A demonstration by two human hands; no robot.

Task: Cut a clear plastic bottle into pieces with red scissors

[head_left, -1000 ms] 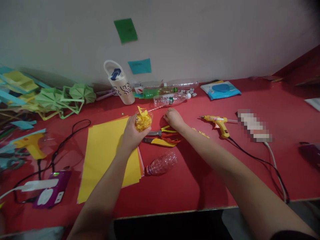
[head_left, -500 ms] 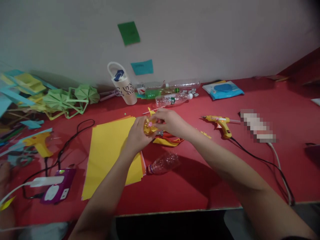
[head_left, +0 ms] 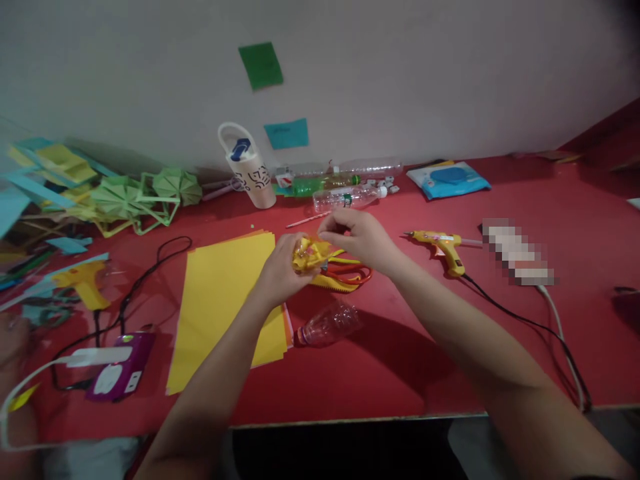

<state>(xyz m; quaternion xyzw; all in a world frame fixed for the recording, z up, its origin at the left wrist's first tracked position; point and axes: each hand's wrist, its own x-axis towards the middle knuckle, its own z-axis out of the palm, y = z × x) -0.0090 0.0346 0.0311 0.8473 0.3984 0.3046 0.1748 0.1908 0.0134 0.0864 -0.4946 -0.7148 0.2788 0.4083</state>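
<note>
My left hand [head_left: 283,275] is closed around a small shiny yellow piece [head_left: 309,257], which looks like clear plastic with crumpled yellow material on it. My right hand [head_left: 357,233] is just above its right side, thumb and index fingertips drawn together in a pinch. Whether something thin is between those fingertips I cannot make out. Below the yellow piece lie red-handled scissors [head_left: 353,268] and a yellow toothed strip [head_left: 335,285], partly covered by my hands. A clear cut bottle top [head_left: 330,325] with a dark red cap rests on its side nearer to me.
Yellow paper sheets [head_left: 215,300] lie left of centre. A glue gun [head_left: 443,247] with its cord is on the right, another glue gun [head_left: 87,283] on the left beside a purple power bank [head_left: 123,367]. Bottles [head_left: 345,199], a tumbler [head_left: 255,180] and wipes [head_left: 450,180] line the wall.
My right hand has drawn up and to the right, off the top of the yellow piece, so more of it shows. My left hand still holds it.
</note>
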